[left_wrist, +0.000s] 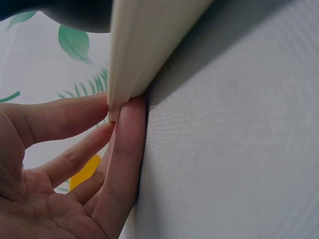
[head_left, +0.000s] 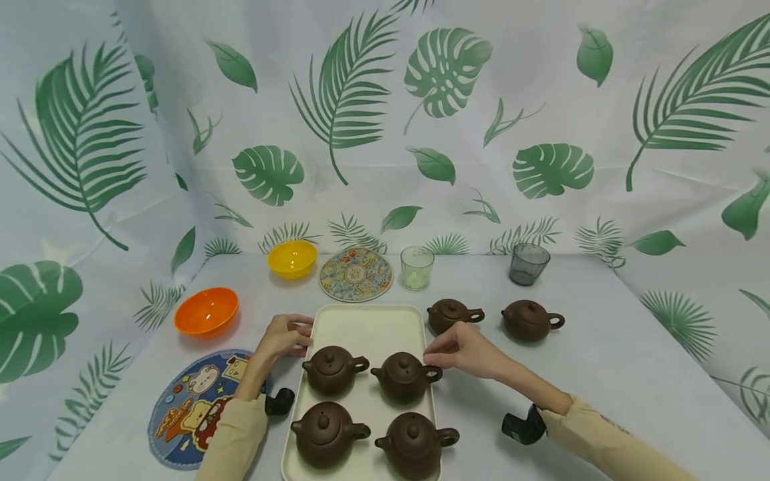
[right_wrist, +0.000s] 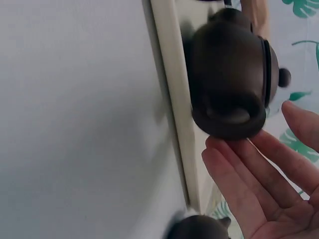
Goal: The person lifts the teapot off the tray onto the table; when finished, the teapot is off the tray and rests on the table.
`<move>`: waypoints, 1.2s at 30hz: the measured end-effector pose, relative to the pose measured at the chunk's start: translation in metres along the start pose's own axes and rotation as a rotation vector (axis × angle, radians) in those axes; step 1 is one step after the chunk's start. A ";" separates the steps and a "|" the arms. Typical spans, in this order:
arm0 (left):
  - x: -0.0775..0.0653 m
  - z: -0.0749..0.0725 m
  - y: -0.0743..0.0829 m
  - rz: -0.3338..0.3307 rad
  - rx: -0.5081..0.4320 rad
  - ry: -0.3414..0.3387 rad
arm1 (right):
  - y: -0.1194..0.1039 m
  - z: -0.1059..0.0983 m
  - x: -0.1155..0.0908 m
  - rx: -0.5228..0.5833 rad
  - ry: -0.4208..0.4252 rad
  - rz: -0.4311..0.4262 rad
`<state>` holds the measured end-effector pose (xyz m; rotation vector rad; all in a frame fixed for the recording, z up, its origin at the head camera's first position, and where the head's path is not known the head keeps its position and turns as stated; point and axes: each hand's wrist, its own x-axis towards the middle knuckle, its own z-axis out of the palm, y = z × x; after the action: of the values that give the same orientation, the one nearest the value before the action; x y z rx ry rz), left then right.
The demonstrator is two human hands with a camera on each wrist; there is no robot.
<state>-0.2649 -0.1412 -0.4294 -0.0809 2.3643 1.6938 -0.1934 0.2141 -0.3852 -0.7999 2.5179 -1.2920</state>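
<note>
A cream rectangular tray [head_left: 368, 324] carries several dark brown teapots, their handles to the right. At its left edge my left hand [head_left: 285, 337] pinches the rim; in the left wrist view the thumb lies on one side of the tray [left_wrist: 142, 45] and fingers tuck under the other. My right hand [head_left: 466, 351] is at the right edge, beside the handle of the upper right teapot [head_left: 403, 379]. In the right wrist view that teapot [right_wrist: 227, 69] has straight fingers [right_wrist: 264, 172] right at its handle, thumb apart from it.
Two more brown teapots, one behind my right hand [head_left: 450, 314] and one farther right [head_left: 529, 321], stand beyond the tray. Along the back are a yellow bowl [head_left: 292, 259], a patterned round mat [head_left: 356, 275], a clear glass [head_left: 417, 267] and a grey glass [head_left: 529, 264]. Left: an orange bowl [head_left: 206, 312], blue cartoon mat [head_left: 174, 407].
</note>
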 end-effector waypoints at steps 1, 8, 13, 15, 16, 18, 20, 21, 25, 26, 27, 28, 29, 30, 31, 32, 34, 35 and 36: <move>0.000 0.000 0.000 0.001 0.001 0.000 | 0.000 0.002 0.000 0.000 0.002 -0.005; 0.000 -0.001 0.000 0.004 0.003 0.001 | 0.001 0.012 -0.005 -0.029 0.027 0.010; 0.000 0.000 0.000 0.002 0.003 0.005 | 0.001 0.016 -0.007 -0.052 0.052 0.036; 0.000 0.000 0.000 -0.003 0.004 0.006 | 0.001 0.017 -0.008 -0.047 0.060 0.041; 0.000 0.000 0.000 -0.002 0.007 0.003 | 0.000 0.017 -0.008 -0.041 0.064 0.047; 0.000 0.000 0.001 -0.008 0.004 0.004 | 0.000 0.018 -0.009 -0.027 0.072 0.052; -0.001 0.001 0.001 -0.011 0.005 0.003 | 0.000 0.019 -0.009 -0.008 0.079 0.052; -0.001 0.001 0.001 -0.012 0.004 0.003 | -0.001 0.019 -0.010 -0.001 0.082 0.051; -0.001 0.001 0.001 -0.012 0.004 0.002 | 0.000 0.017 -0.012 0.009 0.093 0.044; -0.001 0.001 0.001 -0.010 0.005 0.001 | 0.000 0.015 -0.013 0.012 0.095 0.043; -0.001 0.001 0.000 -0.010 0.004 0.003 | 0.001 0.013 -0.014 0.016 0.095 0.041; -0.001 0.001 0.001 -0.009 0.005 0.004 | 0.001 0.010 -0.016 0.022 0.096 0.036; -0.001 0.001 0.000 -0.009 0.007 0.005 | 0.002 0.007 -0.017 0.031 0.095 0.033; -0.001 0.001 0.000 -0.008 0.008 0.005 | 0.003 0.003 -0.019 0.028 0.096 0.018; -0.001 0.001 0.001 -0.006 0.007 0.005 | 0.004 -0.001 -0.021 0.030 0.095 0.007; -0.001 0.001 0.001 -0.005 0.007 0.005 | 0.005 -0.005 -0.023 0.027 0.093 -0.003; -0.002 0.001 0.001 -0.003 0.007 0.003 | 0.007 -0.015 -0.027 0.005 0.089 -0.027; -0.001 0.000 0.001 -0.003 0.007 0.003 | 0.009 -0.019 -0.030 -0.010 0.087 -0.040; -0.002 0.000 0.001 -0.003 0.006 0.004 | 0.011 -0.024 -0.033 -0.025 0.084 -0.053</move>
<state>-0.2635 -0.1406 -0.4284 -0.0862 2.3713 1.6864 -0.1798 0.2542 -0.3815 -0.8405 2.6001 -1.3399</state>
